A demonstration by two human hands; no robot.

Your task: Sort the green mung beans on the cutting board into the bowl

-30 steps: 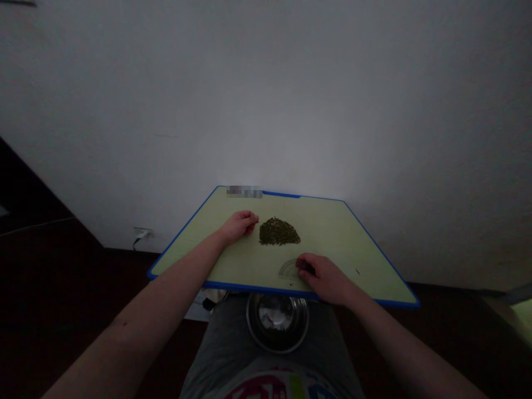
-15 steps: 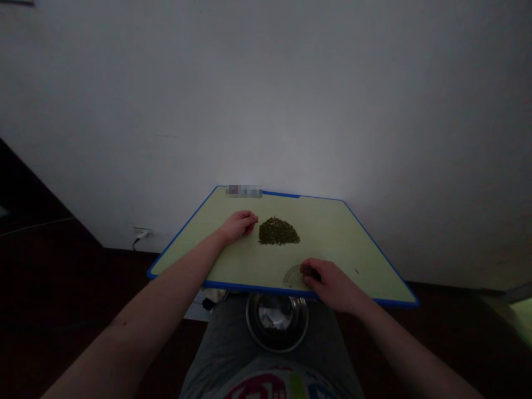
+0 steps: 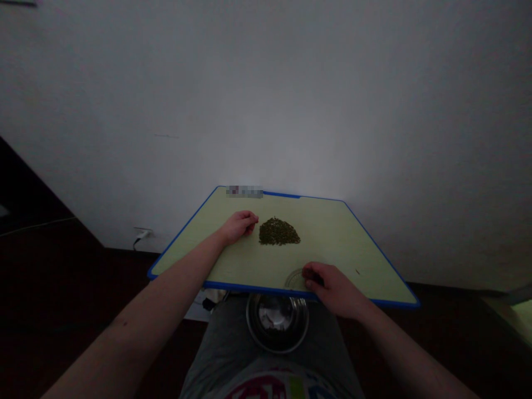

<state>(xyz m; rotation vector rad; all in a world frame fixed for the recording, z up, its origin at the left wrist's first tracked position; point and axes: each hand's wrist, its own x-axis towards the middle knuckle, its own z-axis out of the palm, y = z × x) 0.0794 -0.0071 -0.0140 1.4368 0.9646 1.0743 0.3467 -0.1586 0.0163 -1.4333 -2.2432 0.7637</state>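
A low heap of small olive-green grains (image 3: 279, 232) lies in the middle of the pale yellow-green tabletop (image 3: 328, 224); their exact kind is too small to tell. At the heap's left edge rests my left hand (image 3: 241, 226), fingers curled together, and whatever they may hold is hidden. Close to the near edge, my right hand (image 3: 326, 282) is closed on a clear protractor (image 3: 294, 278), whose curved side points left. Below that edge, a shiny metal bowl (image 3: 277, 327) sits on my lap, with some dark grains at its bottom.
Blue trim (image 3: 257, 289) runs round the table. A white wall (image 3: 266, 100) stands right behind it. One small dark speck (image 3: 358, 272) lies on the right side of the top. A socket with a plug (image 3: 142, 234) is low on the wall at left.
My right hand has shifted slightly toward me and to the right with the protractor, now nearer the table's front edge. My left hand and the heap look the same.
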